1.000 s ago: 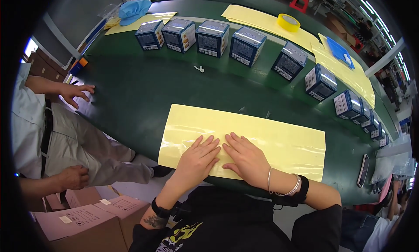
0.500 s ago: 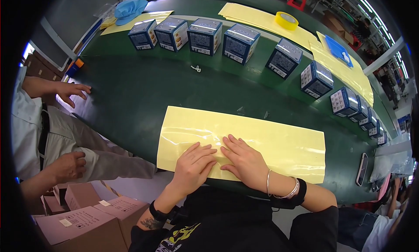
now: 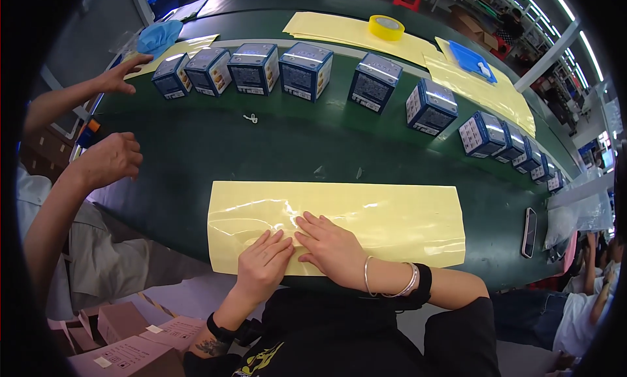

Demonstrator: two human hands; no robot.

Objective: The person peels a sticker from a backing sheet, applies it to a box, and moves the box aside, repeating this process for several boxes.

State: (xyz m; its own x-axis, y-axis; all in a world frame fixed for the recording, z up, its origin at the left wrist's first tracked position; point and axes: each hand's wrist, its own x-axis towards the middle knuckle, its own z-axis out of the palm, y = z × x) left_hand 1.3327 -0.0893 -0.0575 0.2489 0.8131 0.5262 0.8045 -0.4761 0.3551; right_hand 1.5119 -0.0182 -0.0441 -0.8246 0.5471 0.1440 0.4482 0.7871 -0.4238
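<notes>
A glossy yellow sheet lies across the green table in front of me. My left hand rests on its near left part, fingers stretched out and close together. Beside it, my right hand lies flat on the sheet with the fingers extended and angled toward the left one. Neither hand holds anything. Light creases and reflections show in the sheet around my fingertips. Beyond it, several blue printed boxes stand in a curved row.
At the left, a co-worker's hand hovers by the table edge and the other reaches toward the boxes. More yellow sheets with a tape roll, a blue tray, a blue cap and a phone lie around.
The co-worker's hands have risen and moved forward, one nearing the leftmost box. My view has shifted a little; my hands stay on nearly the same part of the sheet.
</notes>
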